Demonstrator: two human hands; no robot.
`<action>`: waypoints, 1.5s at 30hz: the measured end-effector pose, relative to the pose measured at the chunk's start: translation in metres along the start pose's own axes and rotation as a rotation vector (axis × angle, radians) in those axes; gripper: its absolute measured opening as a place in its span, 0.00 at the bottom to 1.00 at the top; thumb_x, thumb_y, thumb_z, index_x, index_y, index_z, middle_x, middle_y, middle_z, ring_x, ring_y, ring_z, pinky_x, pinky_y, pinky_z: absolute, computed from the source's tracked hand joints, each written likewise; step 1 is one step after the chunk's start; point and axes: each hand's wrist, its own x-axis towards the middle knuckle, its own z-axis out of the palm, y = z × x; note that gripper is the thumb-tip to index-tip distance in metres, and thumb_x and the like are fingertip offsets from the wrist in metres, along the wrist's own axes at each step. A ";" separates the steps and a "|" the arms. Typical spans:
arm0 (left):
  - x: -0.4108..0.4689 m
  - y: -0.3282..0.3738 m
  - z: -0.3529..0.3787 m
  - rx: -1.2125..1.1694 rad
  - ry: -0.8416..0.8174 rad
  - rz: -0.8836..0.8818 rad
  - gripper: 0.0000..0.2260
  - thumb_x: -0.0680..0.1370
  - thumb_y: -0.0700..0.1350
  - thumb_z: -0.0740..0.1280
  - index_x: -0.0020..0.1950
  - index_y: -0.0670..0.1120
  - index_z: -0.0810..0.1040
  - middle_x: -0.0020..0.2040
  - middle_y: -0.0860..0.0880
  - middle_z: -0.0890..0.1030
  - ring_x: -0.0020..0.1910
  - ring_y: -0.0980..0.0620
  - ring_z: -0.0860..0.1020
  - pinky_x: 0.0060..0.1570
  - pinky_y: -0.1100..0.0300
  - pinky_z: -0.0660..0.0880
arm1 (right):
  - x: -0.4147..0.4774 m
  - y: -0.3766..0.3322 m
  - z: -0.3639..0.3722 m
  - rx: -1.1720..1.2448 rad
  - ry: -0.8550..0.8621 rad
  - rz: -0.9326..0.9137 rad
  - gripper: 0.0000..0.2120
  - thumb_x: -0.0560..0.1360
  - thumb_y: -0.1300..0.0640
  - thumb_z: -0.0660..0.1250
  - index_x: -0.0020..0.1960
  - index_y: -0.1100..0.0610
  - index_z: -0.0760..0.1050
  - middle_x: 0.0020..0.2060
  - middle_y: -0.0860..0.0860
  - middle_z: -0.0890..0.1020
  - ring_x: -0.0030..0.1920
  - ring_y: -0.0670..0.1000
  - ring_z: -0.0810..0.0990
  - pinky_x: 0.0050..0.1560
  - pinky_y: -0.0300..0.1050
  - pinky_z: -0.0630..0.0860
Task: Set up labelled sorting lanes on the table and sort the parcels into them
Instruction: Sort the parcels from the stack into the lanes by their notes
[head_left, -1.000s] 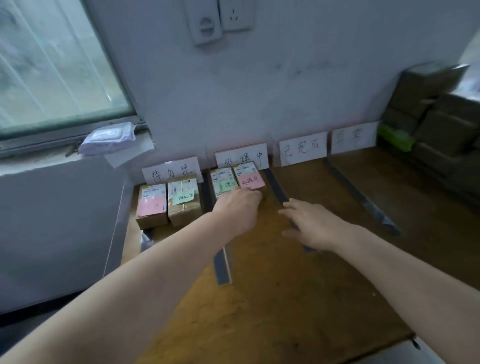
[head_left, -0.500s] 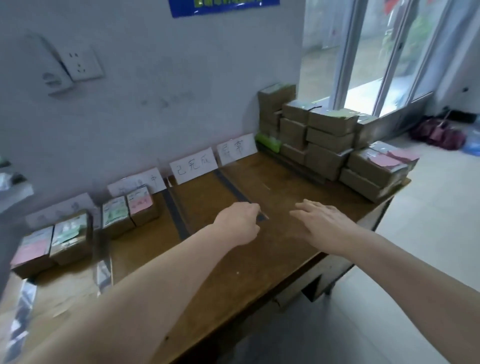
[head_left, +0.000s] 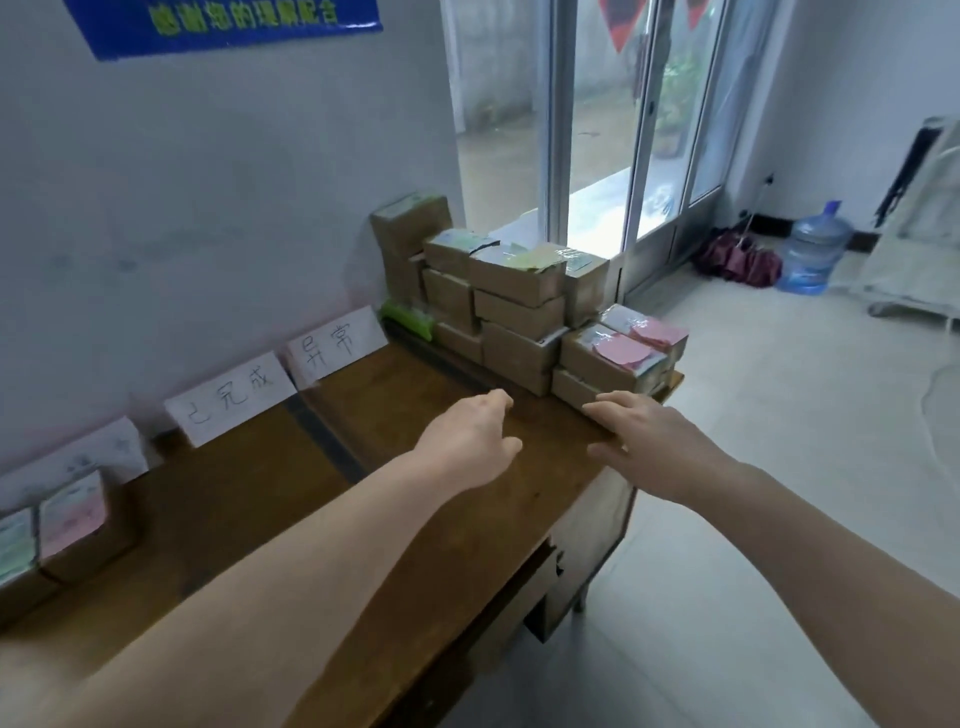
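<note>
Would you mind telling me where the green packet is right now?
In the head view, the green packet lies at the back of the table against the wall, between the right-most paper label and the stack of parcels.

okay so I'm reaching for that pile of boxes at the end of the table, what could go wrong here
1. The parcel stack is several layers high and uneven; pulling a low box could topple the ones above.
2. The front parcels with pink notes sit right at the table's corner edge, so a nudge from your right hand could knock them to the floor.
3. The pink notes look loose; one coming off may leave its parcel unmarked for sorting.
</note>
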 end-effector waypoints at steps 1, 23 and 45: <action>0.015 0.001 0.001 -0.017 0.009 -0.005 0.25 0.81 0.50 0.66 0.76 0.51 0.64 0.71 0.49 0.72 0.67 0.49 0.73 0.59 0.56 0.74 | 0.010 0.006 -0.002 -0.002 0.002 0.005 0.25 0.80 0.46 0.61 0.75 0.48 0.62 0.73 0.46 0.64 0.71 0.50 0.65 0.69 0.47 0.67; 0.251 -0.002 -0.025 -0.807 0.199 -0.619 0.28 0.81 0.58 0.60 0.77 0.47 0.61 0.72 0.46 0.68 0.66 0.45 0.72 0.63 0.47 0.75 | 0.269 0.098 -0.055 0.095 0.053 -0.115 0.34 0.75 0.62 0.60 0.78 0.52 0.51 0.76 0.52 0.58 0.75 0.54 0.56 0.75 0.53 0.56; 0.283 0.027 -0.029 -1.310 0.578 -0.862 0.19 0.78 0.51 0.69 0.65 0.45 0.73 0.51 0.44 0.84 0.41 0.49 0.84 0.30 0.60 0.77 | 0.318 0.110 -0.057 0.299 -0.035 -0.539 0.36 0.77 0.62 0.61 0.79 0.50 0.47 0.76 0.46 0.59 0.77 0.47 0.51 0.75 0.49 0.50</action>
